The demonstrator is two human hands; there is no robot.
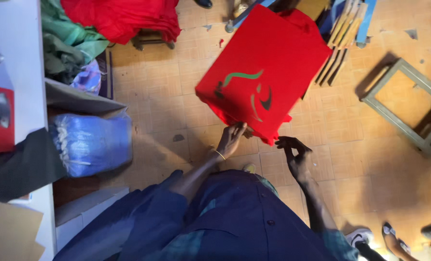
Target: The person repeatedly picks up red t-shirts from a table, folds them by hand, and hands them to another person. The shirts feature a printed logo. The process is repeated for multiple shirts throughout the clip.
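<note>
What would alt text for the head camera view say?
A person's left hand grips the lower edge of a folded red shirt with a green and black print, above a tiled floor; the right hand hovers just beside it.

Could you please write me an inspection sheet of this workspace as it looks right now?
Surface: tan tiled floor, dusty, scraps here and there.
Job's things: red printed cloth, held up flat.
Clutter: blue plastic bundle, red fabric pile, green cloth.
Hands: left hand pinches the cloth's lower edge; right hand just below its corner, fingers curled.
Cables: nothing seen.
Surroundings: grey metal frame, white table, another person's shoes.
</note>
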